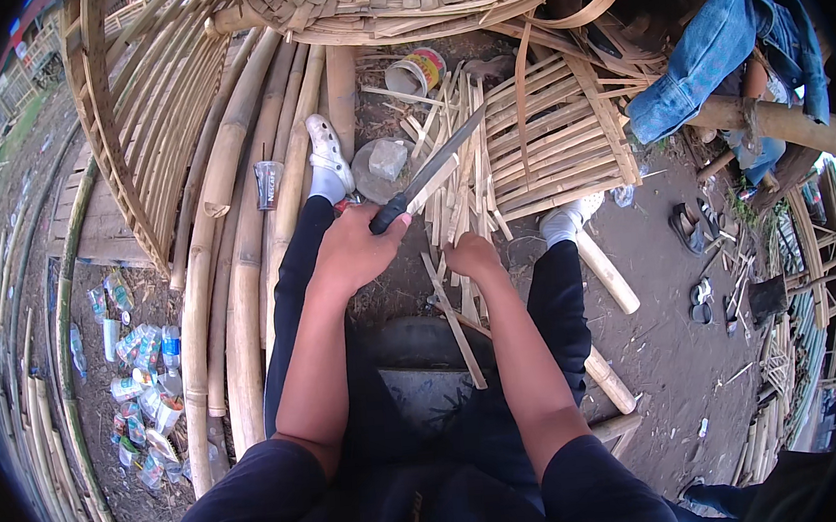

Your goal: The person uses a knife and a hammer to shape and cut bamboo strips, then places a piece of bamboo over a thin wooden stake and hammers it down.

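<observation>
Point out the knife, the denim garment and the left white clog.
Knife [430,170], head view: on the blade.
Denim garment [713,53], head view: on its cloth.
Left white clog [326,143], head view: on its upper.

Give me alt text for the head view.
A person's left hand grips a long knife; the right hand is at loose, pale bamboo strips. Bamboo poles lie on the left, a slatted bamboo panel ahead on the right.

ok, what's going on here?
A person is working among split bamboo. Their left hand grips a long knife by its black handle, the blade angled up and to the right. The right hand is closed at the near part of a loose pile of bamboo strips; its grip is hidden. A slatted bamboo panel lies just beyond the right shoe.
</observation>
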Demonstrator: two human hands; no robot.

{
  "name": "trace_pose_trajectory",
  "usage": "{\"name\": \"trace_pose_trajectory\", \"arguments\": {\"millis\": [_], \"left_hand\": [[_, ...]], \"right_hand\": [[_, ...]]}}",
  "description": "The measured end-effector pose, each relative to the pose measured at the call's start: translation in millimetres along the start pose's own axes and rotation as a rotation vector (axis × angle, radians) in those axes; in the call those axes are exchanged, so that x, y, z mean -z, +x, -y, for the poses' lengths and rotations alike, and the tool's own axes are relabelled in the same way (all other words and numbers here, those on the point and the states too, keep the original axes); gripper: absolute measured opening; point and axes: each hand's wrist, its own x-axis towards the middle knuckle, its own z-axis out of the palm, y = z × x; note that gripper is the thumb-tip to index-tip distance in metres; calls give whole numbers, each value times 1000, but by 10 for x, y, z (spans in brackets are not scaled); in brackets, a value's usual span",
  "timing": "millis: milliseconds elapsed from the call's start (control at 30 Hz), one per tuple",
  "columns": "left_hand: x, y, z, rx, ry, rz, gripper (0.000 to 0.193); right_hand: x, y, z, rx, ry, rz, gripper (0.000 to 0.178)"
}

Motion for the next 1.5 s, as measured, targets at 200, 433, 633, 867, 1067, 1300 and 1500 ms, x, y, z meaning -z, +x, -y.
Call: {"name": "trace_pose_trajectory", "arguments": {"millis": [200, 433, 633, 867, 1067, 1300, 1500], "left_hand": [[-33, 19, 37, 37, -21, 14, 41], [-21, 62, 81, 10, -57, 12, 39], [24, 112, 265, 7, -97, -27, 40], [100, 168, 311, 90, -116, -1, 44], [112, 139, 233, 86, -102, -1, 44], [69, 158, 281, 27, -106, 5, 40], [56, 146, 233, 23, -102, 25, 39]], "right_hand": [[-307, -834, -231, -171, -130, 776, 43], [-714, -881, -452, -112, -106, 658, 26], [10, -881, -207, -254, 214, 530, 29], [802, -838, -244, -263, 466, 317, 29], [1537, 271, -267, -104, 337, 9, 58], [1043, 931, -747, -183, 357, -163, 39], [-592, -59, -1238, -335, 100, 486, 36]]}}
